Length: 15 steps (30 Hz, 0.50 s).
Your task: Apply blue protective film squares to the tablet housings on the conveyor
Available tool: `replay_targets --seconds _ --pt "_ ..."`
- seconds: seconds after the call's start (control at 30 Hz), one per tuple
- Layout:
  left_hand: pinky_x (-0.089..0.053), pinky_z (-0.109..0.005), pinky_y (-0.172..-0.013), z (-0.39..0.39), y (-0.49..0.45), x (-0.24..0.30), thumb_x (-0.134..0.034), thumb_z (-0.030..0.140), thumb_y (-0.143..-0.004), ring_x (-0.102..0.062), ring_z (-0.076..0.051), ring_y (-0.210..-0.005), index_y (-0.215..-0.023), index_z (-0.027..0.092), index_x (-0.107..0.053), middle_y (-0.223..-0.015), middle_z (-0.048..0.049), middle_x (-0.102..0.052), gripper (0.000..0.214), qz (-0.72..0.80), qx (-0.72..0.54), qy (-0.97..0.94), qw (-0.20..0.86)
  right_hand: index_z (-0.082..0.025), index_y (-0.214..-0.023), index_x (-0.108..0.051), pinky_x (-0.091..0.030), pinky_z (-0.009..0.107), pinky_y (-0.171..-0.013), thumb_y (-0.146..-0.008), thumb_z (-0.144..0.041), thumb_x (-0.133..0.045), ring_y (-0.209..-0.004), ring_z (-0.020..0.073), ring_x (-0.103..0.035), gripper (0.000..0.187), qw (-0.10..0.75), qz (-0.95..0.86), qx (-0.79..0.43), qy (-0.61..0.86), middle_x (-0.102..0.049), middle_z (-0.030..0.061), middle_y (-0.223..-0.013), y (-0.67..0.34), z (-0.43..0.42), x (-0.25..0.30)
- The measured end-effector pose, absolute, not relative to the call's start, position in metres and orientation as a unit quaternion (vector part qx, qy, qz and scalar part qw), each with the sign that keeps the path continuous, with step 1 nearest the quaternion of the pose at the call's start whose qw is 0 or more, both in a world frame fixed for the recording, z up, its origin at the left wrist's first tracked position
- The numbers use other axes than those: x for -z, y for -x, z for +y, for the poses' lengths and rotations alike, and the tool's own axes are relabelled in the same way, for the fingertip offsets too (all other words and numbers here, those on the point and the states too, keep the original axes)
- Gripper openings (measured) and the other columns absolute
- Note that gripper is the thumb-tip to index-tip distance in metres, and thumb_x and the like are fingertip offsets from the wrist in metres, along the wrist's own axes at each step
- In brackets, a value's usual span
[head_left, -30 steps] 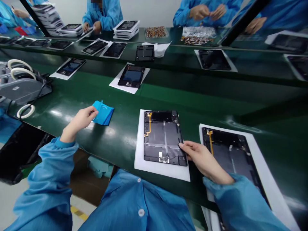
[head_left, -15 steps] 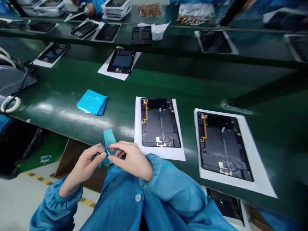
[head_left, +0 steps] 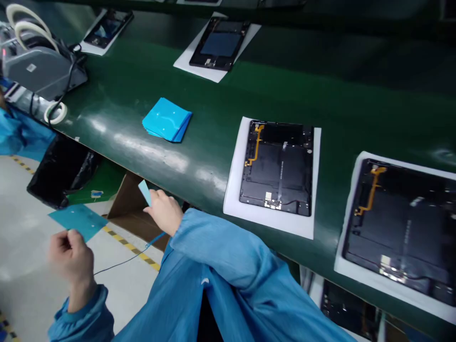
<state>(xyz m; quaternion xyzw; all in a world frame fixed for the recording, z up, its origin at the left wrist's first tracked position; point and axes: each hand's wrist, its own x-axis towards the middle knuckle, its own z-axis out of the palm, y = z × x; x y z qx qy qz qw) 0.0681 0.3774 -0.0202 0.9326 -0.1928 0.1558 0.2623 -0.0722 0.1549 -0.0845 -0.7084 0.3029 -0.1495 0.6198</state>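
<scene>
My left hand, blurred, is closed over the floor at the lower left. A thin teal film sheet with small pale dots extends from its fingertips; the exact pinch point is smeared. My right hand is at the table's front edge, closed on a narrow light-blue film strip that sticks up past the thumb. Beyond it on the table lies a stack of bright blue film sheets. To the right, an opened tablet with an orange flex cable rests on white paper.
A second opened tablet lies farther right on paper. More tablets are at the back. On the left are a grey machine with cables and a roll of tape. A cardboard box stands below the edge.
My hands have come apart. The left moved left and down over the floor, with the film sheet now spread out beside it; the right keeps a small strip. The view turned left and down.
</scene>
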Motion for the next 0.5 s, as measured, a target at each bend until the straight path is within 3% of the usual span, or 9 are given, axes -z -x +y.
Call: replay_targets --seconds 0.1,0.2,0.33,0.43,0.5 --pt "-0.044 -0.037 -0.065 0.349 -0.029 0.025 -0.066 0.028 -0.094 -0.056 -0.023 -0.066 -0.088 0.031 -0.058 -0.073 0.0039 -0.059 0.010 -0.358 -0.104 -0.889 0.266 -0.036 -0.100 -0.081 -0.061 0.026 -0.089 -0.096 -0.063 -0.082 -0.085 0.0098 -0.076 0.027 0.666 0.229 0.130 0.698 -0.082 -0.0194 -0.090 0.075 0.154 0.078" --pt "-0.047 -0.035 -0.059 0.297 0.000 0.029 -0.060 0.018 -0.100 -0.061 -0.020 -0.063 -0.092 0.030 -0.057 -0.076 0.0032 -0.064 0.015 -0.531 -0.051 -0.792 0.297 -0.044 -0.097 -0.085 -0.065 0.031 -0.086 -0.090 -0.082 -0.078 -0.083 0.0128 -0.080 0.040 0.712 0.187 0.130 0.664 -0.082 -0.0250 -0.084 0.106 0.136 0.066" --pt "-0.056 -0.030 -0.065 0.227 0.007 0.024 -0.056 0.017 -0.104 -0.069 -0.018 -0.070 -0.095 0.027 -0.061 -0.080 0.0001 -0.071 0.014 -0.647 0.018 -0.701 0.298 -0.041 -0.097 -0.089 -0.068 0.043 -0.096 -0.089 -0.077 -0.083 -0.091 0.0199 -0.083 0.037 0.710 0.250 0.177 0.634 -0.088 -0.0191 -0.101 0.157 0.097 0.039" --pt "-0.058 -0.031 -0.075 0.180 0.003 0.012 -0.059 0.030 -0.110 -0.069 -0.018 -0.078 -0.095 0.024 -0.065 -0.083 -0.0024 -0.072 0.017 -0.701 0.062 -0.654 0.277 -0.030 -0.102 -0.092 -0.069 0.040 -0.099 -0.097 -0.061 -0.086 -0.099 0.0218 -0.084 0.032 0.644 0.288 0.221 0.673 -0.091 -0.0060 -0.108 0.183 0.064 0.018" --pt "-0.060 -0.032 -0.084 0.153 0.001 0.002 -0.055 0.033 -0.115 -0.071 -0.018 -0.089 -0.106 0.021 -0.070 -0.093 -0.0058 -0.074 0.022 -0.754 0.107 -0.594 0.260 -0.027 -0.106 -0.092 -0.068 0.037 -0.098 -0.101 -0.048 -0.085 -0.100 0.0212 -0.084 0.023 0.578 0.307 0.263 0.710 -0.091 -0.0018 -0.108 0.195 0.045 0.008"
